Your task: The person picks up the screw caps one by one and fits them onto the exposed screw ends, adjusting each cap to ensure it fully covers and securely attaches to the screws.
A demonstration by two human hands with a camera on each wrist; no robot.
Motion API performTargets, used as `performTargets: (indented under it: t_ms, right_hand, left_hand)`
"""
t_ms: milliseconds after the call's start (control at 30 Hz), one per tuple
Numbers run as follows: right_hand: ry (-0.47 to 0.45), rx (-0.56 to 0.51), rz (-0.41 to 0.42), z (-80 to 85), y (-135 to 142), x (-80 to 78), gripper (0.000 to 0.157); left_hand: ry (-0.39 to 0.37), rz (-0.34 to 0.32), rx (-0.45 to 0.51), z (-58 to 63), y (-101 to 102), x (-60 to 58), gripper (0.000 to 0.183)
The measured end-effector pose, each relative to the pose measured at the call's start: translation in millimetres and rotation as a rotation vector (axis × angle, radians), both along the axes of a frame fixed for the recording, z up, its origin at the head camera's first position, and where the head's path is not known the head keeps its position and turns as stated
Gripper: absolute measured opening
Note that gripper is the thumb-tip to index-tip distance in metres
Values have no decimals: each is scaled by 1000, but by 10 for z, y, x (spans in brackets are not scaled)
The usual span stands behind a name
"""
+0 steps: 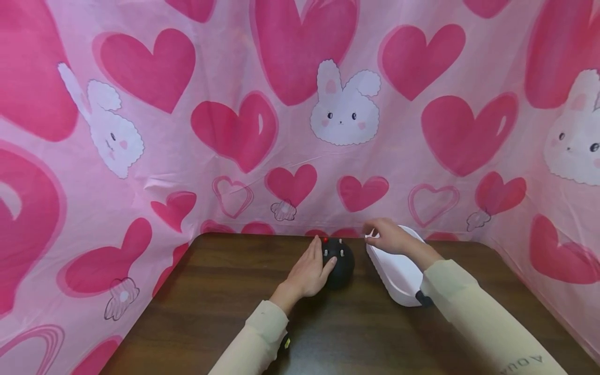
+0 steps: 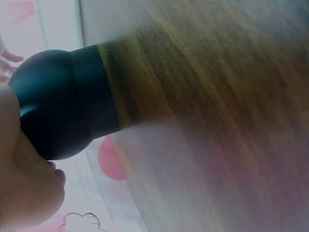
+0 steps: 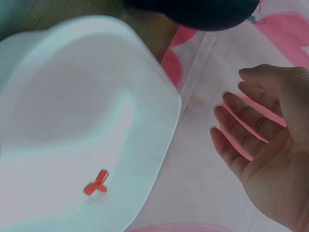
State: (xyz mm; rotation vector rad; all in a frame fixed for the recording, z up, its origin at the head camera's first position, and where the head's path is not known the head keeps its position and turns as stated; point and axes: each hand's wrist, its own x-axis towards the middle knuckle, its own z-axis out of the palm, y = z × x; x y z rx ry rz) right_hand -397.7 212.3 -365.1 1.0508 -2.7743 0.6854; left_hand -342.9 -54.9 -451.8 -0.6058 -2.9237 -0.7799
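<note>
A black rounded block with a narrower base stands on the table, several small silvery pegs and a red one on its top. My left hand rests against its left side, fingers straight, thumb laid across the near side. In the left wrist view the palm lies along the block. My right hand is over the far end of a white tray. Its fingers are loosely bent, and nothing shows between them in the right wrist view. A small red piece shaped like a push pin lies inside the tray.
The dark wooden table ends at a far edge right behind the block and tray. A pink curtain with hearts and rabbits hangs behind and along both sides. The tray stands to the right of the block, with a strip of table between them.
</note>
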Motion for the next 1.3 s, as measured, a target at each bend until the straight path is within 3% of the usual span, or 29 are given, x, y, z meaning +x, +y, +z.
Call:
performTargets:
  t_ms: [367,600,1300]
  right_hand:
    - [34,60,-22,-36,178,-64,21]
    - [59,76,-23,-92,309,-112,21]
    - [-15,230,-132,-173,504,-280,27]
  left_hand:
    - [-28,9,-9,6,0,1,89]
    - [-2,-2,-4,24,16,25,88]
    - [-15,13,-2,0,31,61,89]
